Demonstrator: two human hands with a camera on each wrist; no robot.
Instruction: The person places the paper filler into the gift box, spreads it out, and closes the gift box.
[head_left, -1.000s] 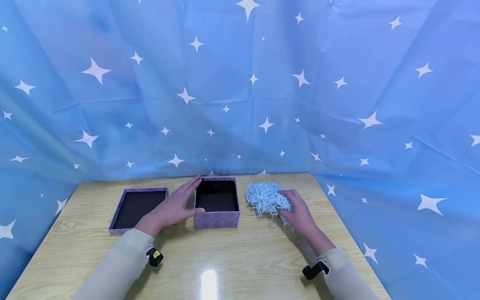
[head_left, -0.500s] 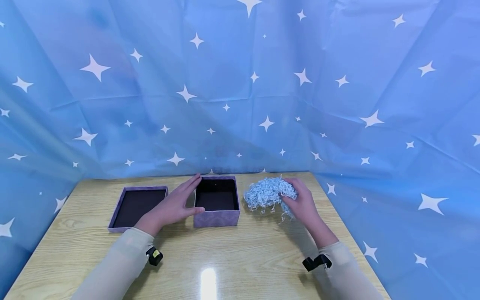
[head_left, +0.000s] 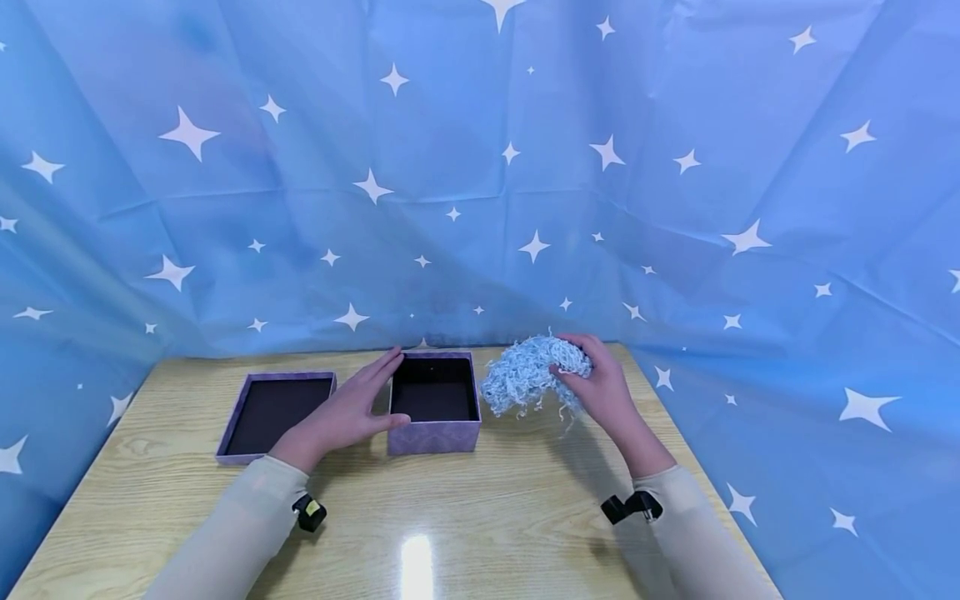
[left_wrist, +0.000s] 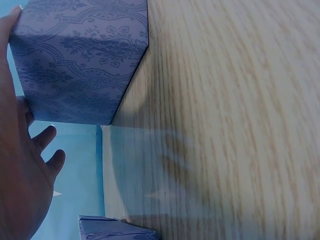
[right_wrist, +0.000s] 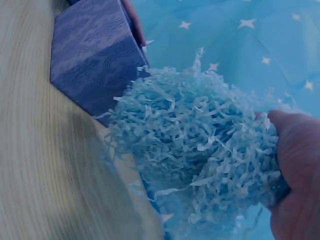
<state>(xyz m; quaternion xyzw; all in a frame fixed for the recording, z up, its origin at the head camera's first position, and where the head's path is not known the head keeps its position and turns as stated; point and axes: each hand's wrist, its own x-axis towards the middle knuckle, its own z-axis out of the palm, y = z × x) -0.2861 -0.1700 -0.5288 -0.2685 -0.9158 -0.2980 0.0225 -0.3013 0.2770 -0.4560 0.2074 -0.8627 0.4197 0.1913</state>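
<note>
A purple patterned box [head_left: 433, 438] with a black inside stands open at the table's back middle; nothing shows inside it. My left hand [head_left: 347, 417] rests along its left side, thumb at the front corner and fingers at the back corner. In the left wrist view, fingers of that hand [left_wrist: 22, 170] lie beside the box [left_wrist: 80, 70]. Just right of the box, my right hand [head_left: 603, 396] grips a bundle of light blue shredded paper [head_left: 525, 375] above the table. Loose strands hang from the bundle [right_wrist: 185, 135] in the right wrist view, close to the box [right_wrist: 97, 52].
A shallow purple lid [head_left: 277, 417] with a black inside lies on the wooden table [head_left: 465, 517], left of the box and partly behind my left hand. A blue cloth [head_left: 450, 167] with white stars hangs behind the table.
My right hand has raised the shredded paper off the table and moved it slightly left, nearer the box. My left hand has stayed against the box.
</note>
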